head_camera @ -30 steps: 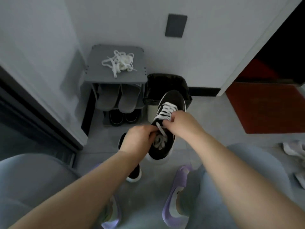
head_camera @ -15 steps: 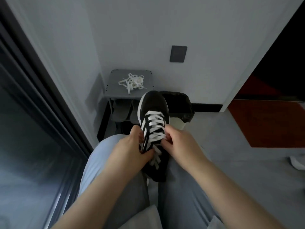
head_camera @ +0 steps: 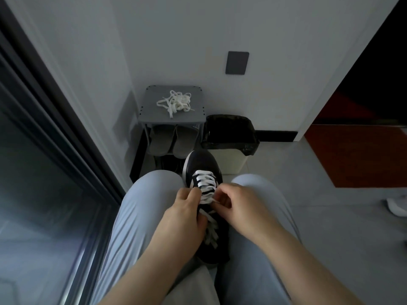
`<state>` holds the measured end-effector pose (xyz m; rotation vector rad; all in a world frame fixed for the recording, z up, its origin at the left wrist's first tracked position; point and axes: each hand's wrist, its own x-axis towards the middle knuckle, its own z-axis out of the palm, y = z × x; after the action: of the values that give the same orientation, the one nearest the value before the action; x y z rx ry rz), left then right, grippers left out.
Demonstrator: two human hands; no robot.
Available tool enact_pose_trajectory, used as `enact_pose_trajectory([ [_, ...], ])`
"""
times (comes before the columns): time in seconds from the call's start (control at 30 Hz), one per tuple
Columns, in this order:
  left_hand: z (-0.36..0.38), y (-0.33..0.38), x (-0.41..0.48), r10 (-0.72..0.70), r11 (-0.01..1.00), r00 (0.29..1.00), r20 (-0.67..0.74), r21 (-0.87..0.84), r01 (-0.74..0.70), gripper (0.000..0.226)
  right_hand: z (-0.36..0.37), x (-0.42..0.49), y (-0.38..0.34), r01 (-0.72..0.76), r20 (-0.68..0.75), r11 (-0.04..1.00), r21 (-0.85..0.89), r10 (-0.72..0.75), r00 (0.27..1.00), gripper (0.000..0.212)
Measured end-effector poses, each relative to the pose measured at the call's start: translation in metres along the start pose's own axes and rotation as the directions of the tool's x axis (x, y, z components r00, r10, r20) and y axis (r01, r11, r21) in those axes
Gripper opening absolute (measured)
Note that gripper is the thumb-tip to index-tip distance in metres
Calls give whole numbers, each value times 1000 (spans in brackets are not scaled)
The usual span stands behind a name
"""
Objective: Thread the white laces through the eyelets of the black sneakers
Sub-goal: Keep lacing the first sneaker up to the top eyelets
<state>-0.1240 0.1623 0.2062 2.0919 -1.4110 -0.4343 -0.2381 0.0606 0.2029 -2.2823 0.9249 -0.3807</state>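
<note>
Sneaker: the black sneaker (head_camera: 201, 166) sat wedged between the thighs, toe pointing away.
Left hand: the left hand (head_camera: 185, 214) gripped the sneaker's side, thumb by the white lace (head_camera: 206, 183).
Right hand: the right hand (head_camera: 240, 205), fingers curled, pinched the lace.
Rack: spare laces (head_camera: 175, 103) lay bundled on the shoe rack (head_camera: 149, 113).
</note>
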Motion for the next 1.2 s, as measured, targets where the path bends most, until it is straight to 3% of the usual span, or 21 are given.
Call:
enact_pose_trajectory([
  [0.37, 5, 5, 8, 57, 998, 998, -35, 9, -56, 25, 1, -18, 10, 162, -308, 986, -29, -163, 937, 8],
  [0.5, 7, 1, 4, 116, 993, 991, -59, -27, -118, 24, -4, -27, 10, 146, -309, 979, 144, -96, 946, 14],
  [0.63, 9, -8, 2, 219, 969, 975, -27, -116, -220, 19, -13, -35, 7, -2, -123, 912, 409, 57, 991, 18],
  [0.73, 8, -10, 6, 279, 933, 960, 10, -241, -269, 20, -17, -32, 5, -21, 13, 937, 349, 18, 1000, 17],
  [0.8, 6, -8, 11, 246, 914, 968, 50, -346, -214, 15, -22, -25, 5, -48, 81, 930, 363, 20, 997, 16],
  [0.87, -2, -7, 19, 113, 857, 980, 165, -515, -12, 15, -34, -20, 4, -105, 178, 913, 394, 37, 983, 16],
  [0.93, -9, -6, 25, 27, 708, 953, 301, -679, 194, 17, -51, -17, 6, -96, 206, 971, 219, 50, 977, 20],
  [0.97, -13, -6, 27, 22, 627, 936, 351, -734, 261, 14, -58, -15, 9, -60, 145, 998, 36, 54, 988, 23],
  [1.03, -22, -6, 29, 71, 506, 911, 405, -802, 317, 14, -66, -13, 15, -34, -64, 942, -334, 13, 998, 24],
  [1.07, -30, -6, 30, 114, 510, 898, 424, -801, 314, 16, -65, -13, 16, -40, -173, 923, -384, -29, 984, 22],
  [1.1, -38, -8, 31, 129, 595, 892, 434, -753, 281, 20, -60, -14, 15, -38, -259, 943, -329, -52, 965, 17],
  [1.13, -46, -12, 33, 115, 753, 897, 427, -627, 202, 24, -51, -15, 14, -49, -316, 987, -155, -2, 949, 13],
  [1.17, -54, -18, 34, 91, 909, 915, 392, -408, 85, 30, -43, -14, 9, -80, -326, 988, 134, 120, 938, 10],
  [1.2, -62, -23, 34, 80, 987, 934, 347, -158, -26, 33, -38, -13, 3, -119, -249, 882, 456, 255, 935, 6],
])
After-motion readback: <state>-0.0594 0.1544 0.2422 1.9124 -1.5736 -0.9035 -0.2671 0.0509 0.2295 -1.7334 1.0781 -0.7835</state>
